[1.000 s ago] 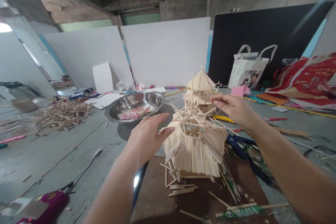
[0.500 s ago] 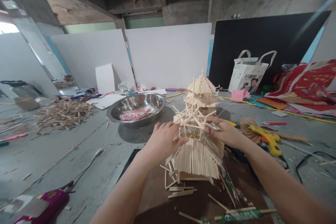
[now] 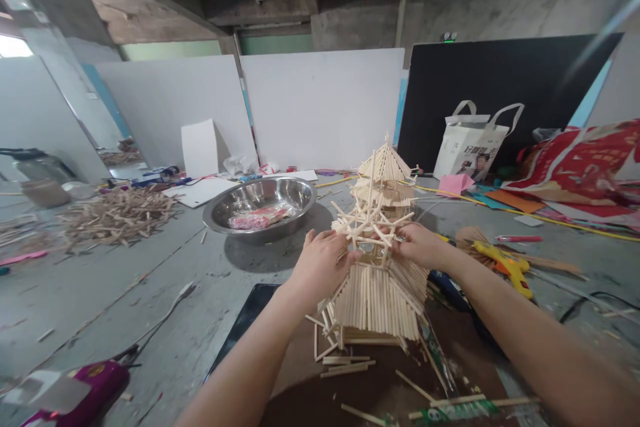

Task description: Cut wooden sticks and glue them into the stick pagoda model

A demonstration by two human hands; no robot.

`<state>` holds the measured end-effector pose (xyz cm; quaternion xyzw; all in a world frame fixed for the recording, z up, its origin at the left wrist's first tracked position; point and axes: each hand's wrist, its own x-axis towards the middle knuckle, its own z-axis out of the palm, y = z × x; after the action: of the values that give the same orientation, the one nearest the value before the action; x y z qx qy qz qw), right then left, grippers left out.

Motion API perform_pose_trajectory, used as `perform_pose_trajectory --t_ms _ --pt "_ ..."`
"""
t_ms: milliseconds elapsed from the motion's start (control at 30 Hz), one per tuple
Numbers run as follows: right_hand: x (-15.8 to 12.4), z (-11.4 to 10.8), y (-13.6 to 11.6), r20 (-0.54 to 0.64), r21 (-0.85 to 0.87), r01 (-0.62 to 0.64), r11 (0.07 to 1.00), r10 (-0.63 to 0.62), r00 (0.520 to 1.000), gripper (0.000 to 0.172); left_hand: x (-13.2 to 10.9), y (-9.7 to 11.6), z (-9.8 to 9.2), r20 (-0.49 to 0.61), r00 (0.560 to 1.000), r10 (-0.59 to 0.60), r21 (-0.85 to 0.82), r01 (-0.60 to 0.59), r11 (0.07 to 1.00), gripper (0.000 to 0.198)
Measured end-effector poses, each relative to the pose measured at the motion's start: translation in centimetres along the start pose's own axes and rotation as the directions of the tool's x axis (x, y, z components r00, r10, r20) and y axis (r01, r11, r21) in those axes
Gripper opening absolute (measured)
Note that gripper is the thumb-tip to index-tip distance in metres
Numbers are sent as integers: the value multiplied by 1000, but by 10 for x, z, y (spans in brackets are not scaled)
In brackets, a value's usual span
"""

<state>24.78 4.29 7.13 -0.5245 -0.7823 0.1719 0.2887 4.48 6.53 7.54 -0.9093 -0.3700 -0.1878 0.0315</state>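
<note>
A pagoda-like model of pale wooden sticks, its lower roof [image 3: 375,300] slatted, stands before me. On top sits a spoked stick frame [image 3: 370,223] with one upright stick at its centre. My left hand [image 3: 325,260] grips the frame's left side, thumb toward the front. At the right side, my right hand [image 3: 423,247] has its fingers closed on the frame's edge, its fingertips partly hidden by sticks. Behind it rises another stick tower [image 3: 385,167] with a pointed roof. Short loose sticks [image 3: 347,365] lie in front on a brown board [image 3: 300,387].
A steel basin [image 3: 260,207] holding wrapped packets stands back left, near a stick pile [image 3: 120,217]. A yellow glue gun [image 3: 505,267] lies right, a purple glue gun [image 3: 95,390] front left. A white bag [image 3: 467,147] and red bag [image 3: 585,160] stand back right.
The spoked frame has shifted and tilted slightly on the lower roof. My left hand has moved a little right, and my right hand has curled more closely about the frame's edge.
</note>
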Motion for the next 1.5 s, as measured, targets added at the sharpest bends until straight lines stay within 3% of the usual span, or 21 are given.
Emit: perform_pose_trajectory --t_ms 233,367,500,633,733,867,1000,1100,1300,1500 --pt "-3 7 -4 -96 21 25 999 -23 995 26 5 -6 3 -42 999 4 -94 -8 995 22" --pt "-5 17 -11 -208 -21 -98 995 91 974 28 8 -12 6 -97 995 -4 -147 -10 989 18" --pt "-4 28 -17 -288 31 -214 976 214 933 31 8 -17 6 -151 984 -92 -70 82 994 28" --pt "-3 33 -25 -307 51 -238 970 242 921 32 7 -17 7 -234 958 -166 1 171 985 31" --pt "-9 24 -28 -223 27 -207 978 207 953 29 7 -17 8 -255 953 -164 -4 169 986 28" --pt "-23 -9 -21 -10 58 -152 987 153 988 23 8 -19 11 -231 962 -148 -80 132 988 29" --pt "-25 -41 -18 -254 128 -239 963 265 930 28 10 -19 13 -221 964 -150 -132 123 984 27" --pt "-10 -49 -31 -311 10 -208 978 201 929 32 11 -19 14 -221 964 -151 -152 119 981 25" --pt "31 -42 -60 -134 -357 -227 906 190 972 28 10 -18 13 -235 963 -129 -160 93 983 22" --pt "32 -40 -66 -127 -441 -168 882 124 984 17 10 -16 13 -228 971 -78 -157 42 987 18"
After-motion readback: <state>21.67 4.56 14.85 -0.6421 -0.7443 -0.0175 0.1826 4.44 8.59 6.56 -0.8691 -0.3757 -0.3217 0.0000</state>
